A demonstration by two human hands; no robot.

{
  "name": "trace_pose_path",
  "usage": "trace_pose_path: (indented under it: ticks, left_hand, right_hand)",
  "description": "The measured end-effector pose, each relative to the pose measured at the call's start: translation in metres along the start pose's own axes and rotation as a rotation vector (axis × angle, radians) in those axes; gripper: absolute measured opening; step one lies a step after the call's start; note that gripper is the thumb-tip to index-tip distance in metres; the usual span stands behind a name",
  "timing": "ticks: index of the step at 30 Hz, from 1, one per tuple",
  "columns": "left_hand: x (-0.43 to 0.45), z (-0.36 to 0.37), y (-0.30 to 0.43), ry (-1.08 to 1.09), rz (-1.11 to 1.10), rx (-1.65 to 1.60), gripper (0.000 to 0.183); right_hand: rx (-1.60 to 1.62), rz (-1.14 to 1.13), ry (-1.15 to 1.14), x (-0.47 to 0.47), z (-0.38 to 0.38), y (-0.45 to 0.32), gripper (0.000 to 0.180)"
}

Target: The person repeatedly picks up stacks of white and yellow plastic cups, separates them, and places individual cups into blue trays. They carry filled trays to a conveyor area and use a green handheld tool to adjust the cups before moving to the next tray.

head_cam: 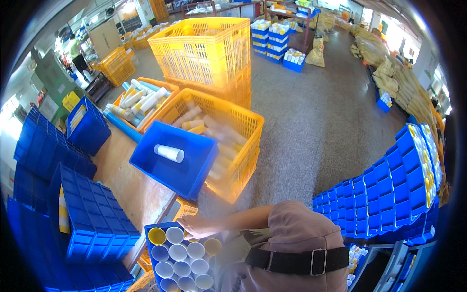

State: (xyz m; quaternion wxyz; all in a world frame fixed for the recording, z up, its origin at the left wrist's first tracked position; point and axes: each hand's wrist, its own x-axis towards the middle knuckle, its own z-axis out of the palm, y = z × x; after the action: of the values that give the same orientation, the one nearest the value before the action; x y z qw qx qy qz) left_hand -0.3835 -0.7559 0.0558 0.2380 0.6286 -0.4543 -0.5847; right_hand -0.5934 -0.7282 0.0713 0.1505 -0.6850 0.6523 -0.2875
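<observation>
My right hand (197, 227) reaches over a blue plastic box (149, 237) of upright tubes, at the bottom. Its fingers are at a yellow-rimmed tube in the top row; whether they grip it is unclear. Beside it stand an open white tube (175, 235) and a yellow tube (157, 236). My left hand is out of view. Above, a tilted blue bin (197, 171) holds one white tube (168, 153) lying on its side. It rests near a yellow crate (233, 182) with loose white and yellow tubes. The lower part of the picture is blurred around my forearm.
A wooden table (127, 164) carries stacked blue bins (102, 219) on the left. Behind stand an orange crate of loose tubes (140, 100) and stacked yellow crates (197, 54). Filled blue boxes (379, 186) are stacked high on the right. A person (75, 54) stands far left.
</observation>
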Motion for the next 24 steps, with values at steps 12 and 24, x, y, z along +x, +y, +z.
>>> trace_pose_path:
  ticks: [12, 24]
  left_hand:
    - [-0.015, -0.013, -0.009, 0.100, -0.013, 0.004, 0.042]
    - [-0.088, -0.118, -0.088, 0.400, -0.067, -0.105, 0.042]
  right_hand:
    - [-0.023, -0.074, -0.072, -0.001, -0.018, 0.003, 0.082]
    - [0.221, -0.066, -0.045, -0.024, -0.013, -0.038, 0.064]
